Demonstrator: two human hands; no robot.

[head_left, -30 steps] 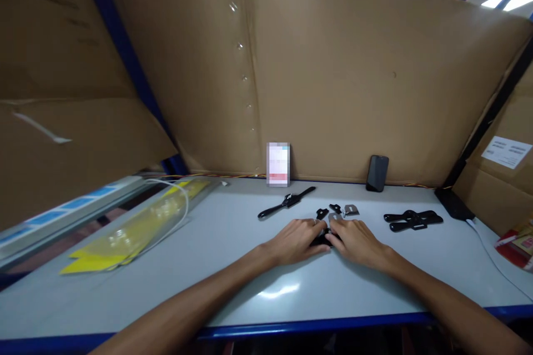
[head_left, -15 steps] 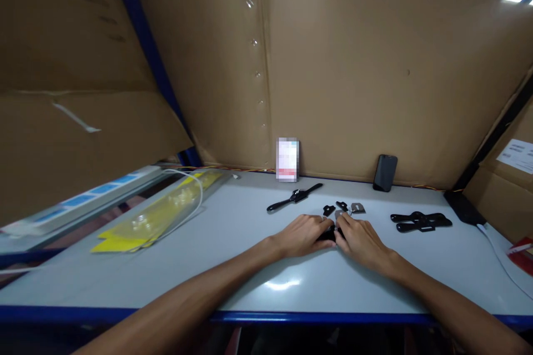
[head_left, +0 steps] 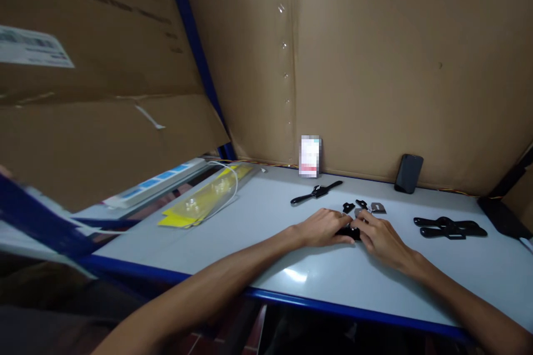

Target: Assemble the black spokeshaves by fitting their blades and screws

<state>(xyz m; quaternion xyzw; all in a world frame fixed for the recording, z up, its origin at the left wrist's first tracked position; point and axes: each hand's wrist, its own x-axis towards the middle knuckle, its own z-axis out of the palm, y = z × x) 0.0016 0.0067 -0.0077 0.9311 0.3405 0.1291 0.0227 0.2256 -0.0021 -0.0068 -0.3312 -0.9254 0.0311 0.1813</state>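
My left hand (head_left: 325,227) is closed around a black spokeshave body (head_left: 348,232), whose middle shows between my hands. My right hand (head_left: 383,239) has its fingertips pinched together over the same piece; whatever small part they hold is hidden. Just beyond my fingers lie a black cap piece (head_left: 348,208), a second black cap piece (head_left: 361,204) and a grey slotted blade (head_left: 378,208). Another grey blade is partly covered by my right fingers. A spokeshave (head_left: 317,193) with both handles lies farther back to the left. On the right are stacked black spokeshave bodies (head_left: 449,227).
A lit phone (head_left: 310,156) and a dark phone (head_left: 409,173) lean against the cardboard back wall (head_left: 366,66). On the left are a clear bag with yellow card (head_left: 183,218) and a white power strip (head_left: 154,183). A blue edge (head_left: 316,302) bounds the table's front.
The view has swung left, so everything appears shifted to the right. My right fingers have shifted slightly over the spokeshave body, and more of its middle shows. My left hand keeps its grip.
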